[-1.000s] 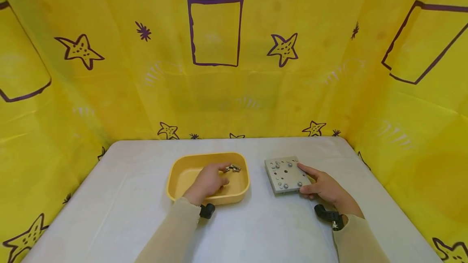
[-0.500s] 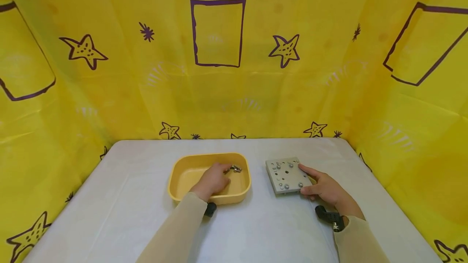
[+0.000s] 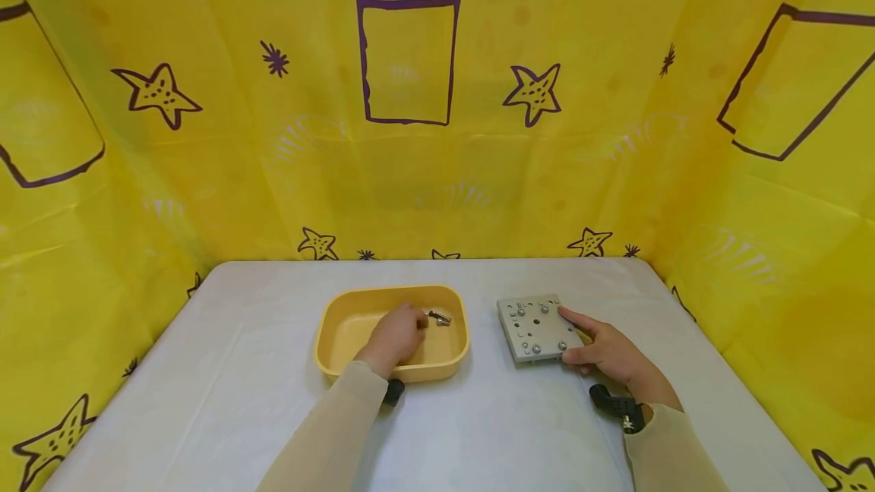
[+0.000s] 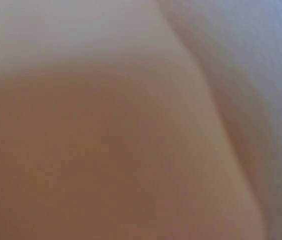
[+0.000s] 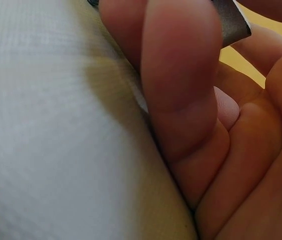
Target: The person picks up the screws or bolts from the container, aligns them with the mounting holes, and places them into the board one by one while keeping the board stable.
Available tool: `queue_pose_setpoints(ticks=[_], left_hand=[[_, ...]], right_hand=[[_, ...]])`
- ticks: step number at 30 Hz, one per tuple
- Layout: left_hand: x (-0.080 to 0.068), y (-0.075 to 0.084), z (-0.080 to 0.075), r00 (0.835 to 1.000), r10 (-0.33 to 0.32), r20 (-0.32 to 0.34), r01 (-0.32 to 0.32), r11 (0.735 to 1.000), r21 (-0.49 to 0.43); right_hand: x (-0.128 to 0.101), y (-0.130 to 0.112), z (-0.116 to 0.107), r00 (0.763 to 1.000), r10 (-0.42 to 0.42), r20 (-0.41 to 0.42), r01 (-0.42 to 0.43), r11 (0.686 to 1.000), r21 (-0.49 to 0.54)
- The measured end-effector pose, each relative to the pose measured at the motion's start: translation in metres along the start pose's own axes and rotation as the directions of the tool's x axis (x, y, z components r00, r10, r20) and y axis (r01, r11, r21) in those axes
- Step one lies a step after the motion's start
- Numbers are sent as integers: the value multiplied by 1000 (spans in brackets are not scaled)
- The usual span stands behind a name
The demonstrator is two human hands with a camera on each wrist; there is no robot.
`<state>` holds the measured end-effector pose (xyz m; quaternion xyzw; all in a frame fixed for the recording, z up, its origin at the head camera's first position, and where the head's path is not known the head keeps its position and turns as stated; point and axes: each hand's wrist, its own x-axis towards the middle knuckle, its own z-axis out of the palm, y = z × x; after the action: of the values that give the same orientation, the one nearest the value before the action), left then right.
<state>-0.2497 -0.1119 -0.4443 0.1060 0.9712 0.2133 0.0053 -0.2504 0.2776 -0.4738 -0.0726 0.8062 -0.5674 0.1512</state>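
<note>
My left hand [image 3: 395, 339] reaches into a yellow tray [image 3: 335, 355], knuckles up. Its fingertips point down and are hidden, so what they hold cannot be told. Close by its fingers lie a few small shiny metal pieces [image 3: 440, 319], too small to name. The left wrist view is only a blur of skin and pale cloth. On the right, my right hand [image 3: 608, 351] holds the right edge of a thick grey plate [image 3: 540, 329] with holes and several screws in its top. Curled fingers [image 5: 180, 75] show in the right wrist view, beside a grey corner of the plate [image 5: 235, 25].
A white-covered table [image 3: 451, 431] carries the tray and plate, set apart from each other. Yellow curtains [image 3: 410, 173] with drawn starfish enclose its back and sides. A black wrist camera [image 3: 618, 405] sits below the right hand.
Inside the tray, my left hand's fingers have curled in and drawn slightly left from the metal pieces, which have shifted a little. The right hand and plate stay in place.
</note>
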Motion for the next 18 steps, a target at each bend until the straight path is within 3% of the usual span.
queue_pose_setpoints(ticks=[8, 18], left_hand=[[-1, 1, -1, 997, -6, -76, 8, 1000, 27], [-2, 2, -3, 998, -45, -44, 46, 998, 40]], right_hand=[[0, -1, 1, 1000, 18, -19, -18, 1000, -6], [1, 0, 0, 1000, 14, -19, -14, 1000, -3]])
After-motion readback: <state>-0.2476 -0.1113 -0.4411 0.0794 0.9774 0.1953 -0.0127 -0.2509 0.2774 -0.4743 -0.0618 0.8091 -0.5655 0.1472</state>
